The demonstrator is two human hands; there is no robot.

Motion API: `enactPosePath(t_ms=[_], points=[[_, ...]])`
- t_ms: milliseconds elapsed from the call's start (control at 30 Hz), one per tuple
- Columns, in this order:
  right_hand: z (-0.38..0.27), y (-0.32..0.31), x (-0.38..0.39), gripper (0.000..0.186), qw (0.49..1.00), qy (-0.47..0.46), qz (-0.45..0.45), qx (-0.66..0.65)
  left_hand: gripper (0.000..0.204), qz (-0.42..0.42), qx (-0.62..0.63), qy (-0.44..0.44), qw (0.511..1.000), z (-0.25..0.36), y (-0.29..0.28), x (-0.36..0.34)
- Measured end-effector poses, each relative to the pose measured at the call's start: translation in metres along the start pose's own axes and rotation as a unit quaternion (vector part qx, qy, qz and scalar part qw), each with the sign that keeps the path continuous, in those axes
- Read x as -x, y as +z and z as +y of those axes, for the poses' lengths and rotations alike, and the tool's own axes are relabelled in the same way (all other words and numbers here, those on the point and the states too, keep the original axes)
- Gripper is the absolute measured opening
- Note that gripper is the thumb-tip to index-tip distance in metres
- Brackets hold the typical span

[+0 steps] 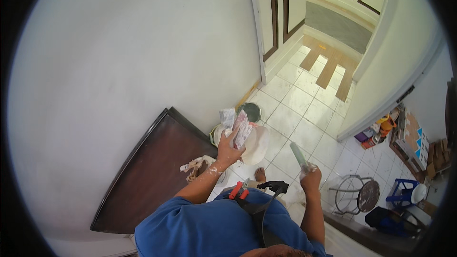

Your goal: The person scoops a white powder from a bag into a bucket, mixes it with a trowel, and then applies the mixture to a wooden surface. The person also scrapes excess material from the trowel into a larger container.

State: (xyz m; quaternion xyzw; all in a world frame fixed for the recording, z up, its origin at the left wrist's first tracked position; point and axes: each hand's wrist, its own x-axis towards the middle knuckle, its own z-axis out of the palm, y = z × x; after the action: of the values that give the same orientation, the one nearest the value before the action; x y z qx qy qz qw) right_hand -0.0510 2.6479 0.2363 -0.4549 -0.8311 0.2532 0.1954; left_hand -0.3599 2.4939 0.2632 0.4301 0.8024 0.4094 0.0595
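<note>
My left hand (231,151) is raised over the containers, its fingers wrapped round a flat reddish piece (243,131) smeared with white paste; its exact kind is unclear. White smears mark that wrist. Just beyond and below it stand a whitish bucket (257,146) and a bucket with dark green inside (251,111). Out to the right, my right hand (310,179) grips a scraper-like tool with a long, pale green blade (299,154) pointing up and away. White residue coats the fingers there. The blade is apart from the wall and the buckets.
A dark brown panel (152,171) leans on the white wall (133,52) at left, beside a stained cloth (197,166). Red-handled pliers (236,191) hang at my waist. Rightward are a round stool (367,196), a blue step stool (402,192) and boxes (410,138). Wood planks (328,69) lie beyond.
</note>
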Motion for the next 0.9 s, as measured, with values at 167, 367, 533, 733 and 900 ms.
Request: enactPosePath(t_ms=[167, 367, 533, 733, 900], points=[[0.051, -0.003, -0.050, 0.019, 0.981, 0.189, -0.034, -0.021, 0.077, 0.004, -0.034, -0.040, 0.999, -0.021, 0.013, -0.052], [0.177, 0.036, -0.104, 0.025, 0.965, 0.217, 0.101, -0.103, 0.078, 0.070, -0.050, -0.059, 0.995, -0.025, 0.028, -0.106], [0.217, 0.067, -0.210, 0.044, 0.940, 0.238, 0.122, -0.210, 0.077, 0.146, -0.082, -0.149, 0.975, -0.021, 0.037, -0.136], [0.231, 0.080, -0.358, 0.049, 0.932, 0.184, 0.002, -0.313, 0.076, 0.245, -0.107, -0.247, 0.931, -0.010, 0.048, -0.152], [0.201, 0.092, -0.429, 0.052, 0.886, 0.233, -0.094, -0.390, 0.072, 0.301, -0.076, -0.302, 0.901, 0.010, 0.046, -0.141]])
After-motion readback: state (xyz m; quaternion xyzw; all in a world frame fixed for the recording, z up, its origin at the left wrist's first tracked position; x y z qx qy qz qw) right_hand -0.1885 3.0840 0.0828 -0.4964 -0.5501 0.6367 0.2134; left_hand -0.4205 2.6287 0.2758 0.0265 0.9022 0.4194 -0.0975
